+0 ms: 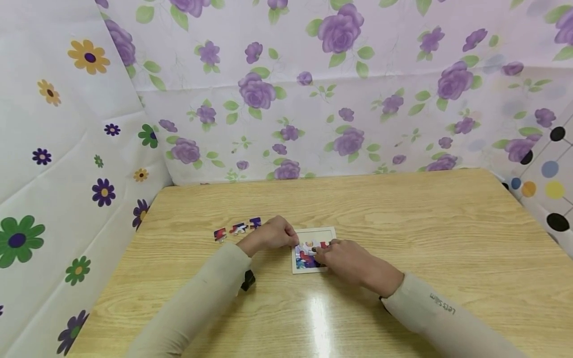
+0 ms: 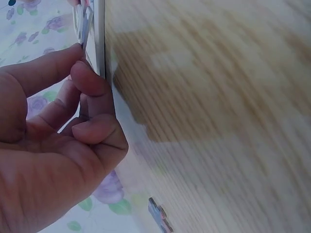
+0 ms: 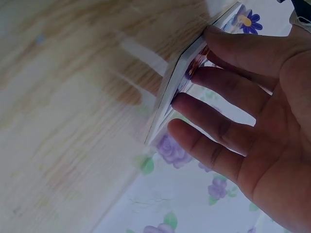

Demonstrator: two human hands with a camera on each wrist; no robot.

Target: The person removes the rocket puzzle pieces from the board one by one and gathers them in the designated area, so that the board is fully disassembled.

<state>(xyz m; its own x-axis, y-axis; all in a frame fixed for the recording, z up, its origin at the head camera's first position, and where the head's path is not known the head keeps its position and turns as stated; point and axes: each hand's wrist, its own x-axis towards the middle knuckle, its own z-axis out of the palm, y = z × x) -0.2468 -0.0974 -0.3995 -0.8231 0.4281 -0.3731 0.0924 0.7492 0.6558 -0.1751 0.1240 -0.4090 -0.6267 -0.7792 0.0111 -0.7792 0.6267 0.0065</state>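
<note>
The left hand (image 1: 274, 233) pinches what seems a puzzle piece (image 2: 87, 26) by the left rim of the tray (image 1: 318, 235) on the bench (image 1: 403, 214), while the right hand (image 1: 351, 261), outstretched, touches the fitted pieces (image 1: 306, 259), so uneven pressing could lift 1.

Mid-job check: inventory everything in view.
Table: one, light wood, foreground
Puzzle tray: one, cream, on the table
Loose pieces: three, purple, red and white, left of tray
Fitted pieces: count hidden, multicoloured, in the tray
Back cloth: one, pale with purple roses, behind
Left cloth: one, white with coloured flowers, left
Right cloth: one, white with coloured dots, right
Sleeves: two, beige, forearms
Black devices: two, beneath the sleeves
Left hand: one, tray's left edge
Right hand: one, tray's right side
</note>
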